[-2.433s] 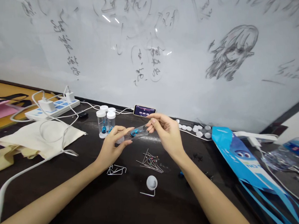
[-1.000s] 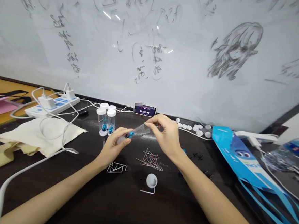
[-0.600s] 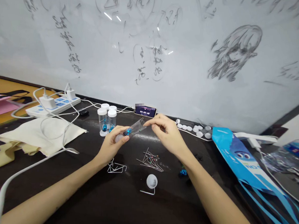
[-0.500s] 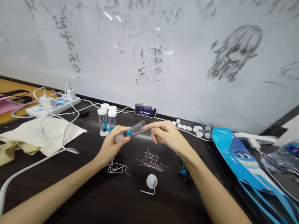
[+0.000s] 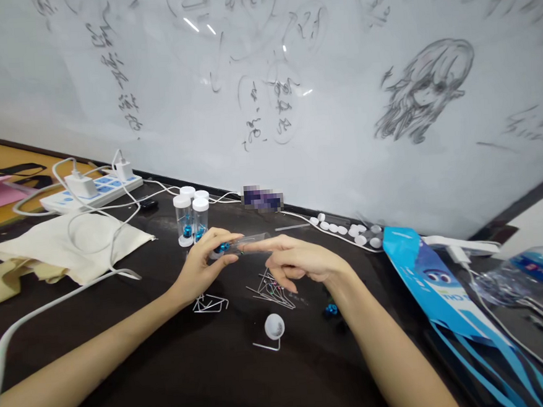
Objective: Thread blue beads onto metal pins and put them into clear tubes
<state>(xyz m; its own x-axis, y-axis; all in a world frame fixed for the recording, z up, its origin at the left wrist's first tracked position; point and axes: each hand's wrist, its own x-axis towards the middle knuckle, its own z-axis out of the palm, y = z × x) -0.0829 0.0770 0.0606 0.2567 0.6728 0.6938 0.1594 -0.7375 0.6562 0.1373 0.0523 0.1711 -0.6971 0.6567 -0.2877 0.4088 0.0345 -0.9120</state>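
Note:
My left hand (image 5: 201,264) grips a clear plastic tube (image 5: 258,236) near its left end, thumb below and fingers above. The tube lies nearly level, with small shiny blue pieces (image 5: 222,248) inside near that end. From the right, my right hand (image 5: 298,257) holds nothing; its index finger points along the tube, its tip close to the blue pieces, and the other fingers are loosely bent. Whether that finger is inside the tube or in front of it, I cannot tell. Below the hands lie a pile of thin metal pins (image 5: 274,293) and several bent hex keys (image 5: 210,304).
Capped clear tubes (image 5: 200,214) stand behind my left hand. A white cap (image 5: 274,326) and an L-shaped hex key (image 5: 266,346) lie in front. White caps (image 5: 343,230) line the whiteboard's foot. Right: blue bag (image 5: 416,274). Left: cream cloth pouch (image 5: 79,245), power strip (image 5: 103,190).
My right index finger has moved left along the tube, from its open right end to near the blue pieces. The tube has tipped from slanting to nearly level.

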